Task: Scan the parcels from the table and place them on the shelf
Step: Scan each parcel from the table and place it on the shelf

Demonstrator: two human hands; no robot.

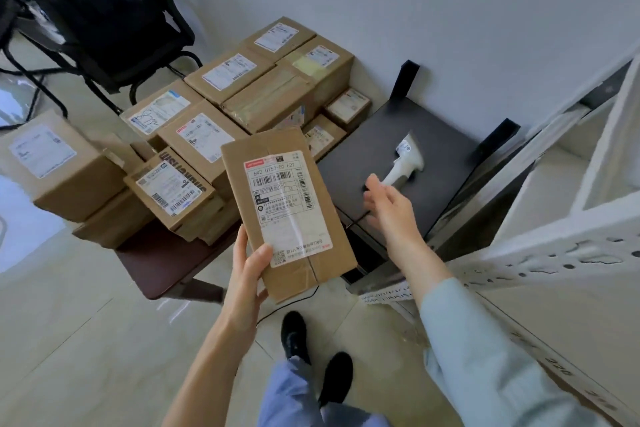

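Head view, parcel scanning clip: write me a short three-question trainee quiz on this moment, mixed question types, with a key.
1. True or false: the left hand holds the parcel with its shipping label facing up.
2. Multiple choice: the white scanner lies on A) the stack of boxes, B) the dark cabinet top, C) the floor.
3. Fill in: the right hand is open, reaching toward the ____.

Key: 1 true; 2 B; 3 scanner, which lies just beyond its fingertips and is not yet gripped.
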